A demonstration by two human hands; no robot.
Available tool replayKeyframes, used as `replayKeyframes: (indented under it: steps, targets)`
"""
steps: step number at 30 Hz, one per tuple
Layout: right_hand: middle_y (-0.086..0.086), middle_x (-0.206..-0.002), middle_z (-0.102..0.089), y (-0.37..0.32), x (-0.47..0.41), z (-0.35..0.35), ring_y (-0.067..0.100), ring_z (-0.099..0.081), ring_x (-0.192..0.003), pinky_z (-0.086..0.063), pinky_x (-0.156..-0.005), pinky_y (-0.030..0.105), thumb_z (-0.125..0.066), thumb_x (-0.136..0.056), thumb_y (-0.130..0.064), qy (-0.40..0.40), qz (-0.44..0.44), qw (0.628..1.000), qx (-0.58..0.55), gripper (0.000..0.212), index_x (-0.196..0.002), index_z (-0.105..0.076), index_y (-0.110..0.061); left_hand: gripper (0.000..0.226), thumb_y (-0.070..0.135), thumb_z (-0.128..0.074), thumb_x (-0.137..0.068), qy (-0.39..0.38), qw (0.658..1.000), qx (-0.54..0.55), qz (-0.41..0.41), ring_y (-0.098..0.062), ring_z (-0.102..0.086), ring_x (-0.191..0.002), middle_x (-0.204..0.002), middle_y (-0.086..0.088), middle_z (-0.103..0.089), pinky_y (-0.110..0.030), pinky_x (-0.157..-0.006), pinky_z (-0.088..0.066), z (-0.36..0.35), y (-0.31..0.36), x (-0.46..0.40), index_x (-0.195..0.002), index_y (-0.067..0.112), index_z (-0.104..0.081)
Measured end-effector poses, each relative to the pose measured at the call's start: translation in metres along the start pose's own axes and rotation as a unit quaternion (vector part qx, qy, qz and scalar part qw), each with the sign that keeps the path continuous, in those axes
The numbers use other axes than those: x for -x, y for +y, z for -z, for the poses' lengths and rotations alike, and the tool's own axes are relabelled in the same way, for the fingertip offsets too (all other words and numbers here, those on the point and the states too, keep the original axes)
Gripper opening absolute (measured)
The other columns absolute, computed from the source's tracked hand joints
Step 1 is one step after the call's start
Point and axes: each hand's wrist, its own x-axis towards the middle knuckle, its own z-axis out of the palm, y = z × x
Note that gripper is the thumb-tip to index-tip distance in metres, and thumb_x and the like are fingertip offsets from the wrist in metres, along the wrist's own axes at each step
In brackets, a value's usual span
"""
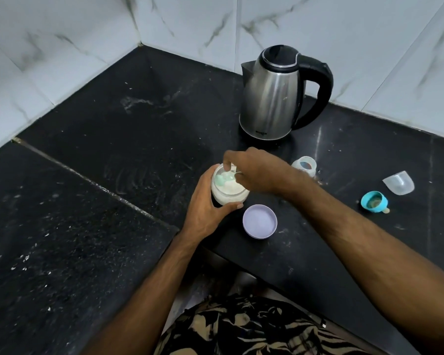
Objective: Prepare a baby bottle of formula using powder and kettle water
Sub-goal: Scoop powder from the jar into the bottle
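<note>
A clear jar of white formula powder (228, 194) stands on the black counter (139, 119). My left hand (205, 203) grips its side. My right hand (254, 169) reaches into the jar's mouth and pinches the handle of a mint-green scoop (222, 178) lying in the powder. The jar's lilac lid (260, 221) lies just in front. An open baby bottle (305, 166) stands right of my right hand. Its teal collar with teat (374, 201) and clear cap (399, 182) lie farther right. A steel kettle (274, 98) stands behind.
White marbled wall tiles (62, 34) close the corner behind the counter. Spilt powder smears mark the counter's middle (144, 101). The counter's front edge (267, 278) steps back near my body, above patterned clothing (254, 329).
</note>
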Motion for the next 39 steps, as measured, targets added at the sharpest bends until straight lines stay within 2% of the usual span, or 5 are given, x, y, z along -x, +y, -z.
replayKeyframes:
  steps: [9, 16, 22, 29, 39]
  targets:
    - [0.008, -0.114, -0.065, -0.014, -0.003, -0.018, 0.024, -0.062, -0.097, -0.035, -0.069, 0.029, -0.060, -0.097, -0.027, 0.093, -0.004, 0.992, 0.080, 0.026, -0.121, -0.059, -0.017, 0.095, 0.028, -0.090, -0.065, 0.016, 1.000, -0.018, 0.013, -0.007, -0.047, -0.130, -0.141, 0.015, -0.049, -0.036, -0.106, -0.044, -0.003, -0.005, 0.003, -0.143, 0.029, -0.037]
    - [0.007, -0.116, -0.066, -0.015, -0.004, -0.024, 0.023, -0.063, -0.097, -0.036, -0.071, 0.030, -0.061, -0.096, -0.031, 0.086, -0.025, 0.994, 0.065, 0.030, -0.122, -0.060, -0.017, 0.097, 0.022, -0.089, -0.068, 0.012, 0.999, -0.018, 0.027, -0.006, -0.046, -0.132, -0.144, 0.011, -0.047, -0.041, -0.108, -0.043, -0.005, -0.006, 0.003, -0.146, 0.025, -0.033]
    - [0.004, -0.105, -0.069, -0.016, -0.004, -0.032, 0.018, -0.056, -0.082, -0.040, -0.069, 0.030, -0.062, -0.093, -0.026, 0.079, -0.079, 0.993, -0.041, 0.021, -0.110, -0.067, -0.016, 0.093, 0.027, -0.088, -0.069, 0.014, 0.999, -0.020, 0.028, 0.001, -0.046, -0.129, -0.141, 0.019, -0.048, -0.028, -0.106, -0.044, -0.005, -0.002, 0.003, -0.145, 0.032, -0.035]
    - [-0.002, -0.081, -0.076, 0.002, 0.005, -0.014, 0.014, -0.070, -0.081, -0.058, -0.080, 0.036, -0.076, -0.078, -0.012, 0.092, -0.106, 0.963, -0.230, 0.010, -0.073, -0.074, -0.021, 0.089, 0.026, -0.089, -0.067, 0.012, 1.000, -0.013, 0.010, -0.010, -0.050, -0.128, -0.138, 0.013, -0.052, -0.034, -0.104, -0.045, -0.001, 0.002, -0.001, -0.141, 0.028, -0.040]
    - [-0.004, -0.070, -0.076, 0.022, 0.010, -0.001, 0.007, -0.071, -0.074, -0.058, -0.084, 0.034, -0.072, -0.080, -0.007, 0.114, -0.104, 0.946, -0.284, 0.010, -0.075, -0.077, -0.015, 0.089, 0.022, -0.090, -0.066, 0.012, 1.000, -0.006, 0.007, -0.015, -0.049, -0.131, -0.140, 0.008, -0.051, -0.044, -0.106, -0.044, -0.001, 0.003, -0.002, -0.141, 0.022, -0.041]
